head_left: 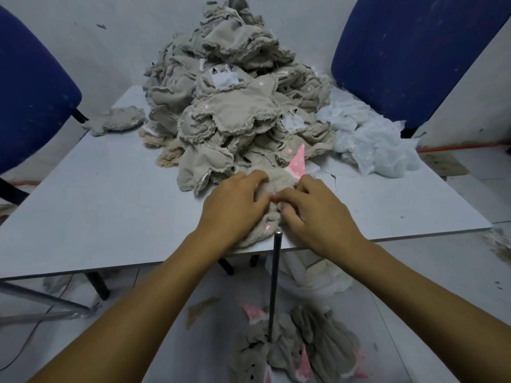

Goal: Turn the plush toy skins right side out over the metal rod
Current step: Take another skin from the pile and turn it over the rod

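A beige plush skin [276, 179] with a pink dotted ear lies at the table's near edge, just above the top of the thin metal rod [274, 283]. My left hand [235, 205] and my right hand [318, 214] both grip this skin with curled fingers, their fingertips meeting over its middle. The rod stands upright from the floor, its tip level with the table edge between my wrists. A large heap of inside-out beige skins [235, 106] rises behind my hands.
Several plush skins with pink ears [298, 352] lie on the floor around the rod's foot. White gauzy fabric [370, 142] sits at the table's right. Blue chairs [409, 51] stand on both sides. The grey table [96, 205] has bare surface at left.
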`<state>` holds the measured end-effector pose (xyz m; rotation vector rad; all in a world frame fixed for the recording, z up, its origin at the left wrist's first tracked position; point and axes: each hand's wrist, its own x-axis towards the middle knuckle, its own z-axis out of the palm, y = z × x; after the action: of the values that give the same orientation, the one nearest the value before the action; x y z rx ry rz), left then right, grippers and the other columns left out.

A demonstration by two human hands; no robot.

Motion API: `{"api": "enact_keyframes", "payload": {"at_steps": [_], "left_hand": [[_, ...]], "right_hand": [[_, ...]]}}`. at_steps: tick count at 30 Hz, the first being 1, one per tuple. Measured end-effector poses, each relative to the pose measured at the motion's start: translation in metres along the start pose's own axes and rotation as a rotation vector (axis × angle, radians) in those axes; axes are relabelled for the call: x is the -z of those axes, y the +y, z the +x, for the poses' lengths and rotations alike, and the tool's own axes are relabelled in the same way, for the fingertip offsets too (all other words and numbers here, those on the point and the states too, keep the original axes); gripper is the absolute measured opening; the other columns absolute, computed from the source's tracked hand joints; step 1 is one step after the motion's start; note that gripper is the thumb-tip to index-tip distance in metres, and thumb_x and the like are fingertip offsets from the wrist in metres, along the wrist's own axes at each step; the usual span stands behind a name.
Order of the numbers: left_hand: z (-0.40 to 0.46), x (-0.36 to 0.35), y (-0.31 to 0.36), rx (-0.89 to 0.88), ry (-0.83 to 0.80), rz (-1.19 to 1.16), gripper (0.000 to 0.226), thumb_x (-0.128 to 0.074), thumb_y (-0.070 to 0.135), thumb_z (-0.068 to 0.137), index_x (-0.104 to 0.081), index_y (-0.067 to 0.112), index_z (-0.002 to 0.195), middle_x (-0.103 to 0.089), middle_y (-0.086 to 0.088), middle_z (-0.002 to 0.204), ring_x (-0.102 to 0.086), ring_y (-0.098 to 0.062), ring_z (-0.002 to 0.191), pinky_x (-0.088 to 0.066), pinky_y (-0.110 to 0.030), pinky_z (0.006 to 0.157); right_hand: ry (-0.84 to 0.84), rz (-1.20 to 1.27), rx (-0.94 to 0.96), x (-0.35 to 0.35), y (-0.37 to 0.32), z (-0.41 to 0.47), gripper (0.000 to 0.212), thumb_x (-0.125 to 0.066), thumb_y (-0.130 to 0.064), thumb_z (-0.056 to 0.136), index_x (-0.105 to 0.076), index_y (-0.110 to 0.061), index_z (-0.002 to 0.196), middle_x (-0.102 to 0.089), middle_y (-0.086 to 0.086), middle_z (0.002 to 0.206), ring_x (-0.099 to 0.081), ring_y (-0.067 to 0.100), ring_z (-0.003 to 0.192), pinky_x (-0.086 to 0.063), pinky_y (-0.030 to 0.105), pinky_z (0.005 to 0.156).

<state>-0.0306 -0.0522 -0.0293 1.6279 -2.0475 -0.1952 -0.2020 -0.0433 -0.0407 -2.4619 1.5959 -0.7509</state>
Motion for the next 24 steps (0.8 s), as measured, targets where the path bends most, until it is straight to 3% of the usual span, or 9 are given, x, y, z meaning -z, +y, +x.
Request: {"api": "enact_keyframes", "payload": {"at_steps": [4, 8, 11, 13, 17, 20, 22, 24], "left_hand": [[0.009, -0.005, 0.004, 0.091, -0.040, 0.161, 0.033, -0.053, 0.054, 0.091, -0.058, 0.027, 0.109, -0.067, 0.000, 0.096, -0.062, -0.027, 0.093, -0.046, -0.034, 0.067], [0.017, -0.003, 0.008, -0.149, 0.015, 0.359, 0.031, -0.058, 0.042, 0.091, -0.060, 0.024, 0.117, -0.051, -0.003, 0.123, -0.046, -0.027, 0.114, -0.043, -0.039, 0.081], [0.024, 0.007, 0.003, -0.349, -0.089, 0.239, 0.058, -0.066, 0.023, 0.085, -0.047, 0.026, 0.141, -0.042, -0.003, 0.142, -0.042, -0.026, 0.124, -0.043, -0.044, 0.092], [0.022, 0.010, 0.005, -0.316, -0.118, 0.086, 0.071, -0.067, 0.022, 0.085, -0.037, 0.029, 0.148, -0.045, 0.000, 0.142, -0.053, -0.025, 0.118, -0.051, -0.046, 0.085], [0.016, 0.009, 0.009, -0.285, 0.130, 0.141, 0.047, -0.061, 0.026, 0.087, -0.053, 0.023, 0.134, -0.063, -0.003, 0.116, -0.064, -0.033, 0.092, -0.053, -0.044, 0.065], [0.016, 0.008, 0.009, -0.245, 0.238, 0.179, 0.032, -0.058, 0.030, 0.087, -0.059, 0.017, 0.116, -0.065, -0.005, 0.095, -0.063, -0.035, 0.083, -0.049, -0.040, 0.057], [0.014, 0.006, 0.012, -0.194, 0.284, 0.136, 0.030, -0.059, 0.027, 0.086, -0.057, 0.016, 0.113, -0.067, -0.006, 0.086, -0.063, -0.034, 0.077, -0.047, -0.038, 0.055], [0.013, 0.007, 0.018, -0.129, 0.331, 0.030, 0.033, -0.059, 0.023, 0.084, -0.054, 0.016, 0.115, -0.065, -0.007, 0.076, -0.062, -0.034, 0.070, -0.046, -0.037, 0.054]], "right_hand": [[0.014, -0.052, -0.107, -0.001, -0.003, 0.007, 0.028, -0.045, -0.049, 0.094, -0.062, -0.027, 0.091, -0.049, -0.007, 0.090, -0.048, 0.014, 0.089, -0.036, 0.031, 0.061], [0.073, 0.076, 0.007, 0.002, -0.002, 0.005, 0.027, -0.067, -0.018, 0.084, -0.046, -0.011, 0.069, -0.048, -0.001, 0.076, -0.048, 0.021, 0.070, -0.042, 0.040, 0.061], [0.125, 0.173, 0.187, 0.013, -0.002, 0.008, 0.027, -0.069, 0.003, 0.071, -0.045, -0.010, 0.071, -0.044, -0.002, 0.076, -0.044, 0.022, 0.067, -0.040, 0.038, 0.059], [0.153, 0.233, 0.253, 0.021, 0.000, 0.014, 0.030, -0.067, 0.008, 0.069, -0.045, -0.011, 0.075, -0.044, -0.003, 0.079, -0.043, 0.020, 0.069, -0.039, 0.034, 0.061], [0.172, 0.226, 0.256, 0.026, 0.005, 0.019, 0.019, -0.066, 0.009, 0.076, -0.058, -0.008, 0.080, -0.050, 0.006, 0.092, -0.051, 0.022, 0.078, -0.044, 0.036, 0.068], [0.156, 0.181, 0.122, 0.026, 0.005, 0.020, 0.007, -0.068, -0.013, 0.086, -0.074, -0.016, 0.090, -0.050, 0.009, 0.113, -0.050, 0.026, 0.105, -0.046, 0.041, 0.085], [0.085, 0.077, -0.012, 0.028, 0.004, 0.020, 0.028, -0.061, -0.046, 0.085, -0.075, -0.027, 0.100, -0.042, 0.003, 0.122, -0.041, 0.024, 0.116, -0.046, 0.045, 0.092], [0.044, -0.026, -0.076, 0.028, -0.001, 0.018, 0.046, -0.053, -0.061, 0.081, -0.070, -0.032, 0.112, -0.037, -0.001, 0.125, -0.037, 0.021, 0.118, -0.046, 0.048, 0.091]]}}
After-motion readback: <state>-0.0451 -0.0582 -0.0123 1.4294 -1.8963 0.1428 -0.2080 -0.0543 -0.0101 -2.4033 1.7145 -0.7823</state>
